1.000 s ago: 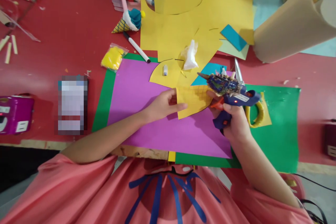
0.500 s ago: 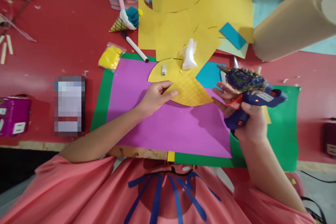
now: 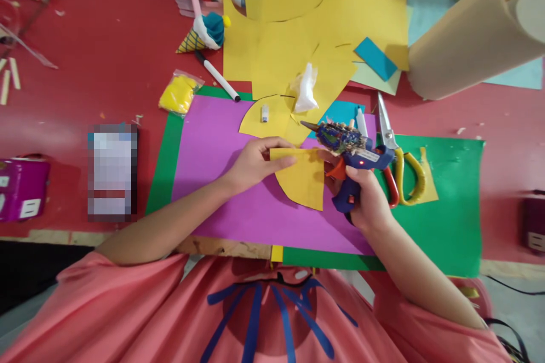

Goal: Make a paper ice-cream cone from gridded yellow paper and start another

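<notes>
My left hand (image 3: 261,164) pinches the upper left corner of a yellow paper wedge (image 3: 301,178), with a curved lower edge and its plain side facing me. In my right hand (image 3: 368,195) is a dark blue hot glue gun (image 3: 351,153), its red light lit and its nozzle pointing left above the paper. Some right fingers, partly hidden behind the trigger, lie by the wedge's right edge. Beneath both hands lies a purple sheet (image 3: 221,193). Just beyond them are a yellow paper piece (image 3: 253,119), a small marker cap (image 3: 264,114) and a white wrapped lump (image 3: 306,91).
Scissors (image 3: 402,164) lie right of the glue gun on a green sheet (image 3: 451,221). Farther back are yellow sheets (image 3: 293,45), a paper cone ornament (image 3: 204,33), a marker (image 3: 219,76) and a large cardboard tube (image 3: 472,34). A phone (image 3: 111,173) lies at left.
My right hand has brought the glue gun leftward to the paper, uncovering the scissors. The yellow wedge has been turned, so its grid-marked face no longer shows. My left hand keeps its hold.
</notes>
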Demonstrator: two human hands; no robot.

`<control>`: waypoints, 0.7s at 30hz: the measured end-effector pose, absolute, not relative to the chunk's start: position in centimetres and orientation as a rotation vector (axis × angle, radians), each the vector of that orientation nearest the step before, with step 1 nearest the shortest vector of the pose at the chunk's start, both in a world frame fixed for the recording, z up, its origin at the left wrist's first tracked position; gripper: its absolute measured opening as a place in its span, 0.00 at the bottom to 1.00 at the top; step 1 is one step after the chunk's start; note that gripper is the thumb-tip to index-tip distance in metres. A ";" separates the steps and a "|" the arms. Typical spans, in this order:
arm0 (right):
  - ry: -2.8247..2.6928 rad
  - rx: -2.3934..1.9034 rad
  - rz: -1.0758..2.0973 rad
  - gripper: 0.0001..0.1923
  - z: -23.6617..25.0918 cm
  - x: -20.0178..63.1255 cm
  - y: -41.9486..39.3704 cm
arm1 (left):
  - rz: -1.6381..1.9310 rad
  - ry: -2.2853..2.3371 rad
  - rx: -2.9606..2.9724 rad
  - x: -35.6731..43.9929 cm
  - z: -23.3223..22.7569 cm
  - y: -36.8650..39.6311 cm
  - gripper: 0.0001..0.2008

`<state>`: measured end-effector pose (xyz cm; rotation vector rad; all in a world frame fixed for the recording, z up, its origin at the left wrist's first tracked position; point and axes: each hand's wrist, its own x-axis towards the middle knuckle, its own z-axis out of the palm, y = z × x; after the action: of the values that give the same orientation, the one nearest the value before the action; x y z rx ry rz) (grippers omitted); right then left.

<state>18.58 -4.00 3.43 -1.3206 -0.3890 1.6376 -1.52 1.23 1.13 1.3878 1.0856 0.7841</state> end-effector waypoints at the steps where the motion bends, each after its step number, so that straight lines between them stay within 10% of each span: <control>1: -0.382 -1.312 1.630 0.17 3.4 18.6 -4.0 | 0.799 1.056 1.350 -1.4 1.1 1.2 0.19; 21: -1.150 -1.287 1.682 0.13 3.5 24.8 -3.2 | 0.980 1.026 2.374 -3.6 -0.2 2.1 0.24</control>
<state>24.79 -3.22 3.49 -1.2867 -1.1496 1.6823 -3.56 2.12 -0.16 2.3745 1.0256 0.9795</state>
